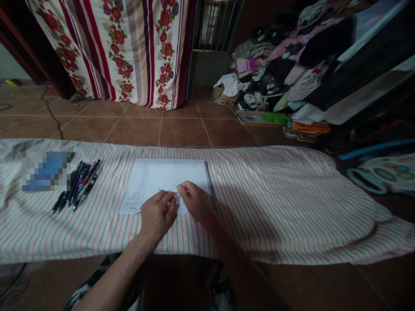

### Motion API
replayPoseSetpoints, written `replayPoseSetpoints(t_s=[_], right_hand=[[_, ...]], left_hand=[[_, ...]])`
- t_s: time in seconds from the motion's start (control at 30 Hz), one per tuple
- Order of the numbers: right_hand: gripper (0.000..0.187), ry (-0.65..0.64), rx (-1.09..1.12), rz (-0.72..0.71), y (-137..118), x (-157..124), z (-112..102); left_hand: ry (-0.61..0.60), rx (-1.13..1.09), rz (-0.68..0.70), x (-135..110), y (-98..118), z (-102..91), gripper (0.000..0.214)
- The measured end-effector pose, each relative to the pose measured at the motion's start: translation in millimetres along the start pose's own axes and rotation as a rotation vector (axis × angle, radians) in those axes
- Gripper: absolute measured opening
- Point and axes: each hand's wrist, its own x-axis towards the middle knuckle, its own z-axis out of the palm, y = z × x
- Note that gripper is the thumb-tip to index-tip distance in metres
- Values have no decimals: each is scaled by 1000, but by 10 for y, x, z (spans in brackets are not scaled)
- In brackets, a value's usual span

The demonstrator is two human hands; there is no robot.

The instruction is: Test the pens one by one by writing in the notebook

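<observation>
A spiral notebook (162, 172) with a printed sheet on it lies on the striped cloth, its wire binding on the right side. Over its lower part, my left hand (158, 212) is closed, thumb and fingers pinched together. My right hand (195, 202) is closed in a pinch too, just right of the left one. Between the fingertips of both hands shows a tiny whitish bit, too small to name. The hands hide the lower middle of the sheet.
A bunch of pens (79, 183) lies to the left, beside a blurred-out blue item (47, 170). The striped cloth (275, 194) covers the table. Beyond stand a floral curtain (139, 52), a heap of clothes (279, 65) and a cardboard box (223, 96) on the tiled floor.
</observation>
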Motion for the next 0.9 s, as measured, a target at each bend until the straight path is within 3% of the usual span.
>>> replayPoseSetpoints(t_s=[0.13,0.3,0.47,0.9], right_hand=[[14,81,163,20,-4,20,25],[18,40,350,14,0,33,36],[8,-36,525,-12,45,33,24],[12,-35,249,-220,79,17,-43]], left_hand=[[-17,31,-16,-5,-11,14,30],[-28,50,-68,-12,-19,25,30],[-32,27,-123,-8,-39,11,29],[-34,-3,-109,-23,-104,3,28]])
